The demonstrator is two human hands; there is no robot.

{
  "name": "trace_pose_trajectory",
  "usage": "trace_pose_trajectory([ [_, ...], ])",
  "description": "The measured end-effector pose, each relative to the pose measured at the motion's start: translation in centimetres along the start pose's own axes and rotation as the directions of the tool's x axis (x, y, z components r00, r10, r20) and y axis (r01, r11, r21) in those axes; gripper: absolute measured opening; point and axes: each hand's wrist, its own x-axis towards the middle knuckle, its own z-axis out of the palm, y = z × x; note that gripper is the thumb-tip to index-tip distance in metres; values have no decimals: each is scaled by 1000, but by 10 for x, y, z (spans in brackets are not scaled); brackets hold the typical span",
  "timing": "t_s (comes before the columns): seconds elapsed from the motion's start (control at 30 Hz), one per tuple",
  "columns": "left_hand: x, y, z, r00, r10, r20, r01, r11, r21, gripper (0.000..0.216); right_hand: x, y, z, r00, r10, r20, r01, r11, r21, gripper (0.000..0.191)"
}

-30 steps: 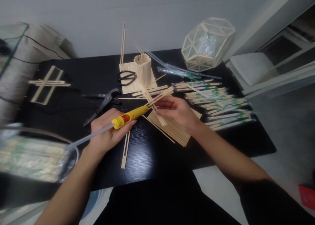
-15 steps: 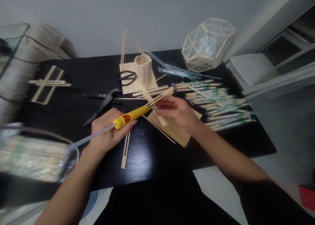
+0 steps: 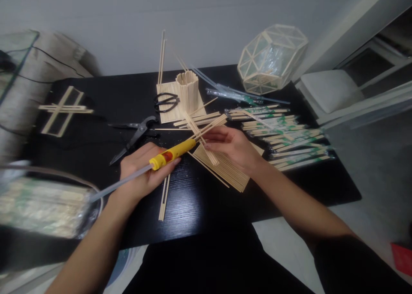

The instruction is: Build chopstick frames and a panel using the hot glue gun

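My left hand [image 3: 140, 167] is closed around a yellow hot glue gun [image 3: 172, 153], with a long translucent glue stick [image 3: 124, 182] sticking out of its back end. The gun's front end meets the crossing of a frame of thin wooden sticks [image 3: 210, 124]. My right hand [image 3: 230, 146] pinches this crossed frame between thumb and fingers. Beneath that hand lies a flat panel of sticks [image 3: 231, 169]. Behind it stands a hollow tube of upright sticks [image 3: 188, 90] on a square stick base [image 3: 165, 107]. The gun's tip is hard to make out.
Dark pliers [image 3: 137, 135] and black-handled scissors [image 3: 165, 101] lie left of centre. A crossed stick frame [image 3: 64, 109] is at far left. Wrapped chopsticks [image 3: 286, 131] cover the right side, near a faceted stick-framed lantern shape [image 3: 273, 58]. A plastic-wrapped bundle [image 3: 41, 206] sits at lower left.
My left hand and the glue gun have shifted very slightly to the right along the crossed sticks. My right hand and the frame stay in place.
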Motion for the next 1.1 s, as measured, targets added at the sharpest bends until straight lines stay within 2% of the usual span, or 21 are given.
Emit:
trace_pose_trajectory([
  [0.4,-3,-3,-1,1000,6,14,-6,1000,7,13,0,2,-1,1000,13,10,-14,1000,26,40],
  [1.1,-2,0,-1,1000,-15,9,15,1000,21,17,0,1,0,1000,12,5,-12,1000,0,39],
])
